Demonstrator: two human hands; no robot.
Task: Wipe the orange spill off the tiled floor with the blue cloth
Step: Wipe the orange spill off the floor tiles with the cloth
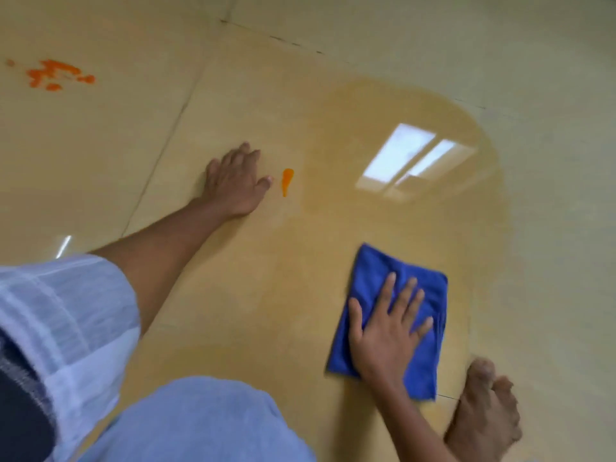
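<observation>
Right hand (383,331) flat on blue cloth (370,278)

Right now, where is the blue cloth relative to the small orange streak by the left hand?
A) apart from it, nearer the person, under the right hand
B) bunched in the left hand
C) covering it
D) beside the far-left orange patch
A: the blue cloth lies flat under the right hand, well short of the orange streak beside the left hand.

Folded blue cloth (373,281) flat on floor; orange spill (287,181) apparently unwiped
</observation>
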